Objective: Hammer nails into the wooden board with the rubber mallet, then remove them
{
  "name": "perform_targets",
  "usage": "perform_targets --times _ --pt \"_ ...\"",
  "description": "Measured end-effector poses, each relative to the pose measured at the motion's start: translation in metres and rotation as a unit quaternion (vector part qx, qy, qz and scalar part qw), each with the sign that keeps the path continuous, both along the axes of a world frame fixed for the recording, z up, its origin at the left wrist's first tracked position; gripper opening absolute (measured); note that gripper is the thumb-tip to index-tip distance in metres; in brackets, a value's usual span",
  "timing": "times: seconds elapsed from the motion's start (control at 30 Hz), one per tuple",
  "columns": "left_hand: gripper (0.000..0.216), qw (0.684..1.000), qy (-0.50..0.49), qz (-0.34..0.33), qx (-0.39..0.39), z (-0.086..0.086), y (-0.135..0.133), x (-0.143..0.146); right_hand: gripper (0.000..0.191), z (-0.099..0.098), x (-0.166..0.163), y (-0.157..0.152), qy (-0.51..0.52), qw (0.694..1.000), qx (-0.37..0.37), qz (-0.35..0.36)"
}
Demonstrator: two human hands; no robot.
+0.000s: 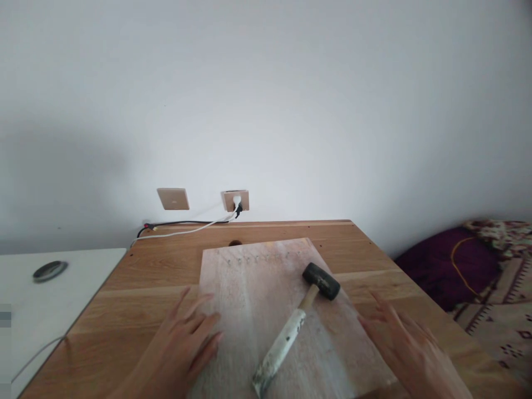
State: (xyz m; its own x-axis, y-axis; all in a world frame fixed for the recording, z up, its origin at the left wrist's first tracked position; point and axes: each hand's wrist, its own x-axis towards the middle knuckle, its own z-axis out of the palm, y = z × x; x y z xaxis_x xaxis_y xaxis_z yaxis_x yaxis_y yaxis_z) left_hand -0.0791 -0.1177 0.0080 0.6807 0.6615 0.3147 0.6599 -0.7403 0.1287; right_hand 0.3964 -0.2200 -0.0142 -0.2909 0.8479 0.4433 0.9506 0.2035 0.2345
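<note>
Oak bench [158,266], white wall [266,83]: left hand [183,338] and right hand [409,349], each grip spread, flank a pale wooden board [249,288] bearing a black-headed mallet [297,321]; even palm pressure should steady it.

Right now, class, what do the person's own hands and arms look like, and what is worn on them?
The left hand and the right hand are bare: no gloves, rings, watch or sleeves show as far as the frame reaches. Both look slightly blurred.
</note>
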Motion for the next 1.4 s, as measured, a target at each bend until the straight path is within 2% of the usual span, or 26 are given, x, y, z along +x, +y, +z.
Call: perform_targets --times 0.07,0.13,0.2,0.27,0.33,0.43,0.53,0.67,0.97,1.17,1.4 --pt "0.028 0.999 -0.022 0.025 -0.032 0.015 0.021 0.009 0.035 0.024 -0.018 0.033 0.055 0.997 -0.007 -0.045" --pt "0.031 0.995 -0.031 0.065 -0.075 0.038 0.051 0.022 0.038 0.051 -0.040 0.073 0.105 0.993 -0.006 -0.048" --pt "0.028 0.989 -0.006 0.092 -0.112 0.062 0.084 0.036 0.034 0.074 -0.062 0.115 0.129 0.988 -0.075 -0.041" --pt "0.026 0.984 0.043 0.098 -0.139 0.079 0.114 0.046 0.031 0.089 -0.078 0.154 0.143 0.977 -0.146 -0.064" --pt "0.028 0.976 0.093 0.102 -0.169 0.083 0.135 0.053 0.027 0.092 -0.086 0.183 0.138 0.970 -0.190 -0.065" --pt "0.030 0.963 0.117 0.106 -0.218 0.073 0.147 0.059 0.020 0.084 -0.090 0.208 0.127 0.958 -0.242 -0.081" --pt "0.019 0.960 0.101 0.094 -0.245 0.062 0.144 0.061 0.029 0.070 -0.093 0.216 0.120 0.947 -0.281 -0.094" --pt "0.011 0.961 0.069 0.082 -0.256 0.056 0.140 0.063 0.034 0.058 -0.098 0.224 0.119 0.935 -0.320 -0.098" --pt "0.017 0.966 0.038 0.059 -0.250 0.036 0.149 0.058 0.027 0.059 -0.101 0.232 0.117 0.920 -0.370 -0.052" --pt "0.019 0.969 0.028 0.042 -0.244 0.038 0.150 0.057 0.031 0.056 -0.113 0.233 0.111 0.915 -0.387 -0.033" --pt "0.009 0.972 -0.016 0.016 -0.235 0.052 0.147 0.054 0.028 0.054 -0.116 0.235 0.095 0.915 -0.390 -0.034"
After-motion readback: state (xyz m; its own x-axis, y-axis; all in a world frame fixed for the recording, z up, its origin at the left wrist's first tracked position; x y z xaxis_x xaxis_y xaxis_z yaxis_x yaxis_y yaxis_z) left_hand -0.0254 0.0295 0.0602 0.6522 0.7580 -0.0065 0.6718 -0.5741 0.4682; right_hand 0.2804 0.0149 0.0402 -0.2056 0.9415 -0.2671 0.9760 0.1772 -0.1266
